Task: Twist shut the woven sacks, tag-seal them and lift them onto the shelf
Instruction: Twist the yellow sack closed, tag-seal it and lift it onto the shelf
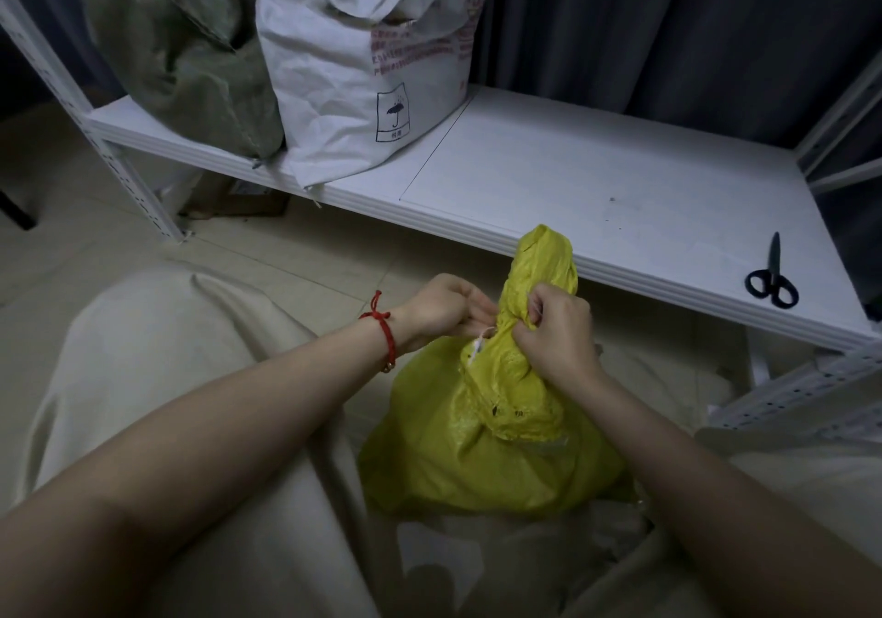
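Yellow sack, frame centre: tag-sealing in hand. Left hand pinched tie (white); right hand clamped twisted neck. Next: cinching, judged.

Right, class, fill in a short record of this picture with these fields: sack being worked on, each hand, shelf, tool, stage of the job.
sack: yellow sack, on the floor, neck twisted upward
left hand: pinches the neck beside a white tie
right hand: grips the twisted neck
shelf: green sack and white sack side by side at its left end
tool: black scissors, lying near the shelf's right end
stage: sealing under way; yellow sack not yet on the shelf
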